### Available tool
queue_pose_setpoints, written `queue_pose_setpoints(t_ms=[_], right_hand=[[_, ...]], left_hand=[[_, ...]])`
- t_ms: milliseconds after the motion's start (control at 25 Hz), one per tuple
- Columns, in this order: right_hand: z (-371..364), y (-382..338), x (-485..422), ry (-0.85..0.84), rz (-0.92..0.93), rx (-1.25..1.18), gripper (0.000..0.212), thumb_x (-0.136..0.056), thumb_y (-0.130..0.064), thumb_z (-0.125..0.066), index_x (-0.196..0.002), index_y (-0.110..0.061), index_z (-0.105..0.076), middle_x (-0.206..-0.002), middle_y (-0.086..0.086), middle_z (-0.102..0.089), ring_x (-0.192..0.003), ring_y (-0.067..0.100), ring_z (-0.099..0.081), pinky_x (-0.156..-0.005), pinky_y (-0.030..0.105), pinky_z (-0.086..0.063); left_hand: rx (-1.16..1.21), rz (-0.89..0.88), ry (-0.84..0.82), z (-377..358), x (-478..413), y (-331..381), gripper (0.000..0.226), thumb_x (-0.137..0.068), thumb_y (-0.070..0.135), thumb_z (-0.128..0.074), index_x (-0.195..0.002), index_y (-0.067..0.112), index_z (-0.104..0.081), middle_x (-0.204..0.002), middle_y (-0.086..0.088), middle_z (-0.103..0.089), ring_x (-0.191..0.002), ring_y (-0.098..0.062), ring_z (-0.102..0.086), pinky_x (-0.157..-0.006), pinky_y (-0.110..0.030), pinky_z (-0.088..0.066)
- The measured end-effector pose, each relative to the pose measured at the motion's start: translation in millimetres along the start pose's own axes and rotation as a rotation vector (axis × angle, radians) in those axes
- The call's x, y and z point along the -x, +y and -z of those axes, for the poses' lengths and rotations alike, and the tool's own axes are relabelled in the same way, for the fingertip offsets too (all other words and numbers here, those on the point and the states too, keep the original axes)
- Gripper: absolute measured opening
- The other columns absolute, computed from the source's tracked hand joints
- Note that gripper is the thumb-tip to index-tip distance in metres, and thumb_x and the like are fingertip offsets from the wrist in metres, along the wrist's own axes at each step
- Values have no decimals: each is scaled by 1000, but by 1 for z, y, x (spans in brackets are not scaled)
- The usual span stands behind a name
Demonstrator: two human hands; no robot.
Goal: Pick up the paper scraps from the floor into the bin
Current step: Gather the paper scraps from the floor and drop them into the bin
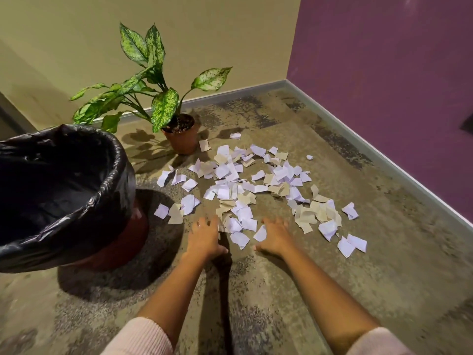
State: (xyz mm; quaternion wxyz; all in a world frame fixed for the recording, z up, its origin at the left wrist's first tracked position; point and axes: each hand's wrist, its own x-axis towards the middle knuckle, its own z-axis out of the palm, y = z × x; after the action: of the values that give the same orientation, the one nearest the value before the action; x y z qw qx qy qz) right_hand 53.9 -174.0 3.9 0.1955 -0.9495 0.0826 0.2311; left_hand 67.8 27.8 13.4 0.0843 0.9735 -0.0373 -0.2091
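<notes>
White and tan paper scraps (245,190) underhand.

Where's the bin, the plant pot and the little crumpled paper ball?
bin (116,160), head view, on the bag-covered rim
plant pot (183,140), head view, on its orange side
crumpled paper ball (309,157), head view, on its middle

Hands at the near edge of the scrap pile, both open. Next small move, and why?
Probably bring both hands together to scoop the near clump. The left hand and right hand lie open and flat on the floor, flanking a few paper scraps, nothing gripped yet. The bin, lined with a black bag, stands close on the left, so a gathered handful has a short carry.
</notes>
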Motion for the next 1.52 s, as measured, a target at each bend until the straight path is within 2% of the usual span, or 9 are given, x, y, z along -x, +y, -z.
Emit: queue_pose_setpoints(t_ms=[160, 440, 560, 680, 840, 1000, 1080, 1320, 1520], right_hand=[[-20, -7, -13, 12, -8, 24, 98, -66, -50, -79, -145, -24, -27, -150, 15, -25, -139, 35, -18, -109, 47, -32], [-28, -25, -43, 125, 162, -33, 69, -80, -18, -69, -139, -22, -34, -140, 13, -35, -129, 33, -31, -104, 45, -40], [-16, -31, -64, 223, 259, -104, 68, -80, -23, -69, -139, -23, -37, -137, 9, -39, -129, 30, -35, -102, 44, -42], [-1, -36, -89, 217, 287, -4, 86, -70, -36, -78, -142, -26, -32, -143, 9, -30, -134, 31, -24, -100, 47, -42], [22, -45, -120, 75, 298, 305, 119, -56, -48, -86, -148, -34, -12, -159, 10, -4, -144, 38, -1, -108, 63, -24], [29, -51, -135, -90, 265, 370, 132, -53, -39, -91, -150, -39, 0, -160, 6, 15, -145, 40, 16, -106, 70, -21], [29, -50, -138, -153, 256, 361, 130, -56, -37, -90, -150, -40, 0, -160, 4, 16, -145, 40, 16, -107, 68, -21], [24, -47, -129, -107, 288, 348, 90, -65, -38, -85, -140, -40, -36, -157, 5, -13, -143, 39, -2, -103, 61, -33], [6, -44, -106, 6, 325, 282, 56, -83, -21, -71, -134, -32, -51, -147, 7, -34, -134, 35, -24, -96, 47, -42]], left_hand=[[57, 38, -21, -9, -14, -8, 113, -70, 43, -83, -153, 21, -9, -157, -20, -14, -143, -42, -19, -114, -51, -27], [217, -44, 74, -24, -41, -3, 113, -74, 32, -81, -155, 21, -3, -161, -11, 2, -147, -35, -19, -112, -43, -36], [218, -123, 169, -21, -58, 1, 113, -74, 33, -79, -155, 21, -1, -160, -10, 6, -144, -35, -26, -102, -43, -46], [160, -162, 186, -8, -80, 0, 123, -67, 43, -81, -155, 21, 2, -159, -15, 8, -144, -40, -22, -103, -47, -44], [14, -186, 41, 9, -112, 2, 141, -59, 45, -86, -152, 25, 19, -158, -14, 22, -146, -46, -11, -108, -54, -38], [-131, -182, -71, 15, -133, 6, 142, -57, 50, -87, -153, 28, 15, -161, -4, 2, -143, -44, -13, -107, -55, -37], [-169, -194, -91, 16, -138, 5, 135, -56, 52, -86, -154, 31, 5, -158, 1, -13, -140, -39, -18, -103, -53, -42], [-114, -230, -43, 18, -132, 2, 83, -71, 39, -80, -143, 29, -40, -142, -3, -39, -128, -35, -35, -96, -48, -47], [-83, -283, 44, 12, -111, 3, 32, -79, 22, -66, -111, 17, -67, -115, -8, -59, -103, -31, -59, -74, -37, -49]])
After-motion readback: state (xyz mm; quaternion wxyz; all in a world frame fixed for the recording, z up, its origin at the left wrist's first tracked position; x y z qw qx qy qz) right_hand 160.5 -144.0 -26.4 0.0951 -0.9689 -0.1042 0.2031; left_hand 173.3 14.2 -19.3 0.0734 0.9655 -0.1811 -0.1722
